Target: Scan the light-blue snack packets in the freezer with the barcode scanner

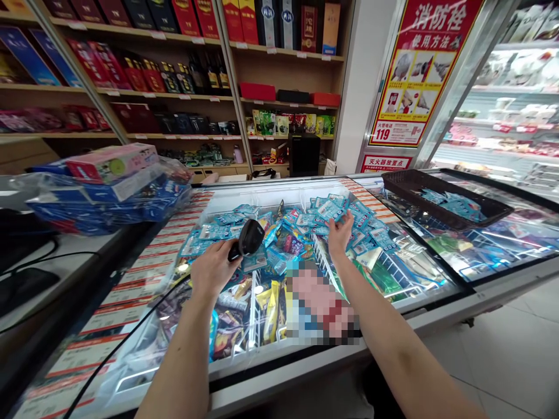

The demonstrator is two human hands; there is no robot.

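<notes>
My left hand is closed round the handle of a black barcode scanner, its head tilted to the right above the freezer's glass top. A cable runs from it down to the lower left. Over on the right, my right hand has its thumb and fingers curled at the edge of a blue packet. Many flat light-blue packets with white labels lie spread around both hands. Beneath them, wire baskets hold wrapped frozen goods, including yellow packs. A blurred patch covers part of the front.
A dark tray with more blue packets sits on the freezer at right. Plastic-wrapped blue boxes stand on the left counter. Price labels line the left edge. Shelves of boxes and bottles rise behind.
</notes>
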